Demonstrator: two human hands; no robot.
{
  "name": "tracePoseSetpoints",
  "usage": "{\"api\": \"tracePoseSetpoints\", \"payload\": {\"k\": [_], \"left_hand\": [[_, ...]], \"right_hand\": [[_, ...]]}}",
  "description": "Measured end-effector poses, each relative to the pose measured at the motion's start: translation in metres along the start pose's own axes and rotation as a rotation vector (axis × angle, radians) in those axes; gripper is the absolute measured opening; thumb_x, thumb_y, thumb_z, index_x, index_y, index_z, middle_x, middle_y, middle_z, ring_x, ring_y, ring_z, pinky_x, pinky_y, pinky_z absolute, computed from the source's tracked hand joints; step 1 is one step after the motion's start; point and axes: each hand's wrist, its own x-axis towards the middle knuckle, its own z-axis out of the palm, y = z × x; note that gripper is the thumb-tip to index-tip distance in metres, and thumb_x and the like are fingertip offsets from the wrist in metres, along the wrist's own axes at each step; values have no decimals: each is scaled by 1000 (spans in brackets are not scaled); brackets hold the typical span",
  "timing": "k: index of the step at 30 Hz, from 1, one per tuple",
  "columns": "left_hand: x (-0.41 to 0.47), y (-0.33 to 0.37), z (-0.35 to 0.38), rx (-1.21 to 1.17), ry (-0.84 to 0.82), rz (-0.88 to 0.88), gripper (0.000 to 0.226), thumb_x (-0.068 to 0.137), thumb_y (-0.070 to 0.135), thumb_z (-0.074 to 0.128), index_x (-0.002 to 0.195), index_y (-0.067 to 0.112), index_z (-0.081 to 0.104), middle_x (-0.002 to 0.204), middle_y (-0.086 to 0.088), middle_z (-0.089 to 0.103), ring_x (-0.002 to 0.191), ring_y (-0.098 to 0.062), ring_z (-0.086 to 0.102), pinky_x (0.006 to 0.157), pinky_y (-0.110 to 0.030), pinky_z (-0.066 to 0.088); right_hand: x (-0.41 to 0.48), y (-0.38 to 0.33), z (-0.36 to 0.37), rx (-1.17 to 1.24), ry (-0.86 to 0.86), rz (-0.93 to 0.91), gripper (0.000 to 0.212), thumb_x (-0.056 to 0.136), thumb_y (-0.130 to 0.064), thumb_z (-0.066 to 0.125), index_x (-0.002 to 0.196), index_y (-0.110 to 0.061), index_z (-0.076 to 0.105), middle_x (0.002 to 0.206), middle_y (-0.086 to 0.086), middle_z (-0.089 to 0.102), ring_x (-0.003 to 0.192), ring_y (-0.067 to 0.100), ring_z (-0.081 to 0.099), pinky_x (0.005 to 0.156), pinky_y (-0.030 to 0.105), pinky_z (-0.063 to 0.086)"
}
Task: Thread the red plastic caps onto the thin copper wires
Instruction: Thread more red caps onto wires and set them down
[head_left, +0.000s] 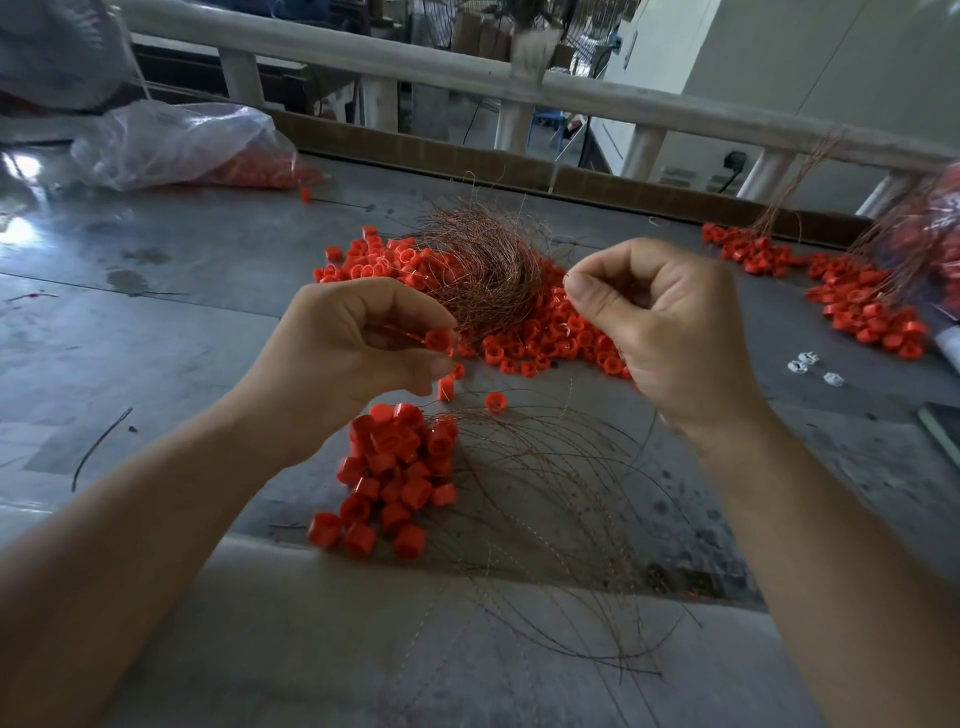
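Observation:
My left hand (358, 348) pinches a red cap (439, 339) between thumb and fingertips, above the table. My right hand (660, 322) is curled, thumb and forefinger pinching the end of a thin copper wire (567, 275). A tangled bundle of copper wires (483, 265) lies on a pile of loose red caps (545, 338) behind both hands. Nearer to me sits a cluster of red caps on wires (400, 467), their wire tails (545, 493) fanning out to the right over the table edge.
A clear plastic bag (176, 140) holding more red caps lies at the back left. Another heap of caps with wires (862, 301) lies at the right. Small white pieces (810, 364) lie near it. A white railing (467, 73) runs behind the grey table (156, 312).

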Motion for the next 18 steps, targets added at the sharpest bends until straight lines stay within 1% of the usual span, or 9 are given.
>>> {"api": "tracePoseSetpoints", "payload": {"k": [1, 4, 7, 10, 13, 16, 18], "left_hand": [[0, 0, 0, -4, -3, 3, 28, 51, 10, 71, 77, 18, 67, 69, 2, 70, 56, -12, 66, 58, -15, 52], [-1, 0, 1, -53, -17, 2, 29, 49, 10, 72, 76, 20, 70, 71, 3, 71, 62, -11, 67, 61, -15, 52], [-2, 0, 2, -122, -31, -8, 30, 43, 21, 74, 73, 23, 74, 76, 2, 73, 71, -13, 69, 64, -17, 53], [-2, 1, 3, -141, -45, 6, 33, 42, 21, 74, 75, 21, 73, 76, 2, 73, 69, -11, 69, 62, -15, 52], [-2, 2, 3, -157, -58, 14, 36, 43, 21, 75, 79, 16, 71, 76, -1, 72, 68, -11, 68, 61, -17, 53], [-2, 3, 4, -175, -77, 24, 31, 44, 23, 76, 74, 17, 71, 74, -3, 71, 65, -14, 67, 60, -18, 53], [-3, 2, 4, -178, -82, 26, 31, 42, 24, 76, 73, 19, 73, 72, -2, 70, 62, -13, 66, 59, -18, 53]], "right_hand": [[-1, -1, 0, -24, -6, 1, 19, 81, -11, 67, 72, -26, 62, 64, -14, 61, 61, 1, 57, 60, 14, 44], [-4, -5, 4, -75, -45, -12, 17, 82, -10, 65, 70, -22, 62, 62, -10, 59, 54, 5, 51, 52, 14, 42], [-10, -12, 12, -109, -87, -65, 12, 79, -11, 64, 69, -17, 63, 60, -13, 56, 52, -1, 49, 50, 8, 36], [-15, -16, 21, -154, -126, -110, 7, 75, -11, 64, 68, -13, 66, 63, -12, 58, 54, -2, 50, 52, 7, 36], [-18, -18, 24, -147, -152, -108, 6, 74, -8, 66, 68, -11, 67, 64, -9, 58, 56, -1, 50, 52, 7, 36], [-19, -16, 26, -157, -162, -110, 6, 74, -8, 66, 69, -11, 67, 66, -8, 59, 61, 2, 52, 54, 8, 38], [-19, -16, 26, -172, -162, -118, 6, 74, -8, 66, 69, -11, 67, 66, -8, 59, 63, 5, 53, 55, 8, 39]]}}
